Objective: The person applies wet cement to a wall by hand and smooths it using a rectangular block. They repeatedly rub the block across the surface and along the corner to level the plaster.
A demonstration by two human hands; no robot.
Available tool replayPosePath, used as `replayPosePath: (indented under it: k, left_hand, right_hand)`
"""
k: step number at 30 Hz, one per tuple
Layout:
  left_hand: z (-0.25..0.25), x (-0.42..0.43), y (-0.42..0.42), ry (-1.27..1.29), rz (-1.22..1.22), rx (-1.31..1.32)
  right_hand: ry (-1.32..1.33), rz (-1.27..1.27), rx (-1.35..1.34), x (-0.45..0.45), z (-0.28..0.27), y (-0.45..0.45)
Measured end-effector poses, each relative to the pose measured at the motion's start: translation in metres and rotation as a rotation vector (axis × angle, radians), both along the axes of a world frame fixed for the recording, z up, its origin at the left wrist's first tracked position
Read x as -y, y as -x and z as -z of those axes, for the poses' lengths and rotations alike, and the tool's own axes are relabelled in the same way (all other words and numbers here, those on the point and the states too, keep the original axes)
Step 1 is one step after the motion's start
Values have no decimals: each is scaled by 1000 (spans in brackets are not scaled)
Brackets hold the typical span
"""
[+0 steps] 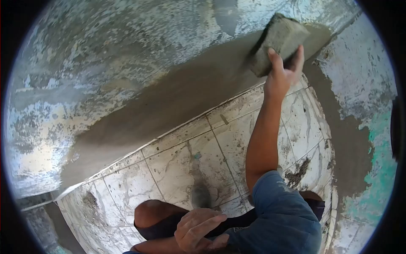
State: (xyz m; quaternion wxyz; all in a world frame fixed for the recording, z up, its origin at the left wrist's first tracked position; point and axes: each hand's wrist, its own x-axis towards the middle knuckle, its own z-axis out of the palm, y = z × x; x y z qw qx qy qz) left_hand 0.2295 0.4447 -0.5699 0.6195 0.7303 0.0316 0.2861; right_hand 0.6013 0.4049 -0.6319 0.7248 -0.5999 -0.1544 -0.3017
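Observation:
My right hand (282, 76) reaches out to the low part of the wall and is closed on a grey, rectangular sponge block (282, 40). The thumb and fingers grip the block's near side. Its far face lies against a band of smooth, damp-looking plaster (169, 99) running along the foot of the wall. My left hand (198, 230) is held over my lap, with its fingers loosely stretched and nothing seen in it. Part of its palm is hidden.
Above the plaster band, the wall (105, 46) has patchy, worn paint. Marbled floor tiles (177, 173) carry dirt and crumbs, with a darker clump (298, 172) on the right. Another wall (359, 76), with grey plaster and green paint, rises at the right. My bent knee (156, 211) is close by.

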Motion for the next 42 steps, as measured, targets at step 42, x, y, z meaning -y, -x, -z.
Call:
replayPosePath:
  k: [42]
  left_hand:
    - [-212,-103,-233,-2085,-778,291]
  right_hand:
    - [12,280,61,238,32,-297]
